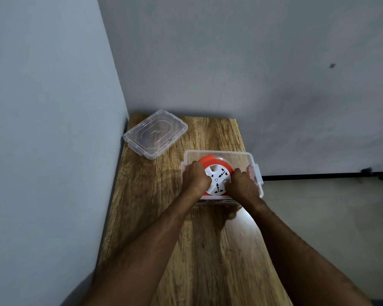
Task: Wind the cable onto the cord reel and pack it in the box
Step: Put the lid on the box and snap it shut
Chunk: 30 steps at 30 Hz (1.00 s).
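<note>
Far left, a plain grey wall [42, 129] runs down beside the wooden table [142, 217], which sits tight in the corner. At the table's back left corner lies a clear plastic lid [155, 134], flat on the wood, turned at an angle, well apart from the box.

Moving right: clear plastic box [219, 153] stands open on the table toward its right edge, roughly mid-depth. Inside it is the cord reel [218, 178], orange body with a white round socket face pointing up. Sockets and a small centre button are visible on the face. Orange rim shows at the back and along the near bottom edge. Cable itself not visible from here; cannot tell how it is wound.

Left hand [196, 177] is curled over the reel's left side, fingers closed down on the edge, thumb side against the white face. Right hand [241, 184] does the same on the reel's right side, fingers bent and wrapped onto it. Both hands grip the reel, both inside the box walls. Whether the reel rests on the box floor or hangs just above it cannot be told. Bare forearms come in from the bottom of the view.

Right of the hands, the box's white latch [258, 175] sticks out over the table edge. Further right, grey floor and a dark strip [318, 176] along the base of the back wall.
</note>
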Tool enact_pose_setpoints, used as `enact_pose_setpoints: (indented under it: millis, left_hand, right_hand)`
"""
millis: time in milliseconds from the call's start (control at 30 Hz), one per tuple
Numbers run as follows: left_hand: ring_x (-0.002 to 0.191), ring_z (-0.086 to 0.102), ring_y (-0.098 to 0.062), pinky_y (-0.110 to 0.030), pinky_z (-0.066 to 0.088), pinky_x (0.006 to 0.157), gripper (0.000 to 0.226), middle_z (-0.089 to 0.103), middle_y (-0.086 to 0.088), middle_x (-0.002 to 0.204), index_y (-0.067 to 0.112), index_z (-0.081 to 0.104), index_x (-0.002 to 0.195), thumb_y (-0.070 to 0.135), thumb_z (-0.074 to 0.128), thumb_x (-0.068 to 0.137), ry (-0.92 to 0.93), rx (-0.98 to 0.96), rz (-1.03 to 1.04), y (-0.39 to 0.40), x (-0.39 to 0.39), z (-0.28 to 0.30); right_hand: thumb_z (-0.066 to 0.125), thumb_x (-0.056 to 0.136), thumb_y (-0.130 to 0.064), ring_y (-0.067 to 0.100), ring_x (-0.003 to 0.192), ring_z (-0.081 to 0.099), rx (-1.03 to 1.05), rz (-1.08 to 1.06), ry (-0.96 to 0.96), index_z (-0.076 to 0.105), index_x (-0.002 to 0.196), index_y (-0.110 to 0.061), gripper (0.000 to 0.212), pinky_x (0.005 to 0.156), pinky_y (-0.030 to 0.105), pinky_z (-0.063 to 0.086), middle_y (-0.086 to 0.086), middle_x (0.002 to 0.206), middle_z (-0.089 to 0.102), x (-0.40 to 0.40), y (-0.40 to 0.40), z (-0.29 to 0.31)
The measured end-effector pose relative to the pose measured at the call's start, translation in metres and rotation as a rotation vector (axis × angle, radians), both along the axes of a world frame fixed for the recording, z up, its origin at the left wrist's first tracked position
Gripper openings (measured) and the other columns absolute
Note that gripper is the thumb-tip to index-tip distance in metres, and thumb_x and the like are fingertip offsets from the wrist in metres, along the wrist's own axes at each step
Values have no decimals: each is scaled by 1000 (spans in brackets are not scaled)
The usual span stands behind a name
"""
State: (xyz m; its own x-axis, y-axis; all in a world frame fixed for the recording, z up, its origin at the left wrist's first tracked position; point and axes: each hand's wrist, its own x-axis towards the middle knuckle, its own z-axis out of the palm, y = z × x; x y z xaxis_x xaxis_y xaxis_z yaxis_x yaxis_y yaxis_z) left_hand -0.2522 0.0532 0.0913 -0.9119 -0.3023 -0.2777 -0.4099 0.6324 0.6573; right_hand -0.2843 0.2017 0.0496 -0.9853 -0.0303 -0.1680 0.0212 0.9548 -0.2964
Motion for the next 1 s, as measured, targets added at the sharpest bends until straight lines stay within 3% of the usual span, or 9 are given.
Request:
enact_pose_setpoints:
  millis: [67,133,267,400,467,633,733,867,1000]
  left_hand:
    - [96,67,-37,-30,41,62,10,68,-17,100,4,63,94,6,64,85,49,32,18,-8,0,-6]
    - [79,66,-33,-30,41,59,14,63,-12,77,7,57,72,8,65,83,108,84,75,-18,0,-8]
    - [98,73,-19,-27,56,88,23,77,-8,106,4,75,111,6,68,89,303,189,249,-44,-1,4]
    - [89,71,-16,-24,59,76,22,77,-8,104,7,73,113,4,65,92,417,277,464,-82,-11,14]
    - [95,69,-20,-22,52,75,30,74,-13,115,4,68,122,2,61,93,415,322,610,-101,-18,16]
    - [116,66,-34,-33,56,90,52,67,-18,128,-3,59,133,1,66,82,414,352,744,-132,-35,-3]
    - [117,65,-35,-47,56,97,65,68,-18,127,1,61,132,13,71,69,408,291,836,-150,-51,-40]
    - [114,65,-38,-48,56,96,58,68,-20,125,-3,62,128,13,75,73,367,310,918,-161,-62,-48]
    - [122,59,-38,-39,51,97,62,59,-22,134,-5,51,136,9,75,80,321,369,957,-169,-72,-48]
  right_hand:
    - [61,92,-31,29,91,67,28,8,47,61,110,-10,27,74,39,57,11,107,70,4,0,6]
    - [65,89,-32,27,86,67,86,11,98,65,103,-12,25,70,36,55,8,100,70,5,-2,21]
    - [66,90,-30,26,78,62,43,123,213,70,96,-7,24,66,31,46,12,94,72,-16,-15,57]
    - [70,92,-33,27,106,65,-210,311,153,67,124,-4,43,84,31,46,13,120,71,-55,-51,82]
    - [72,92,-33,24,107,65,-300,352,118,66,127,-4,46,87,32,49,12,121,70,-77,-74,88]
    - [72,92,-27,31,110,64,-496,352,-19,65,124,-3,41,95,48,54,17,120,69,-125,-120,76]
    - [71,93,-24,27,117,61,-643,309,-150,58,134,-7,46,97,40,53,12,129,63,-150,-143,55]
    - [72,92,-23,23,126,53,-658,301,-247,48,146,-9,61,96,35,49,5,141,54,-178,-174,21]
    - [76,79,-29,31,114,63,-602,296,-182,61,130,-10,57,93,48,56,12,125,66,-202,-192,-3]
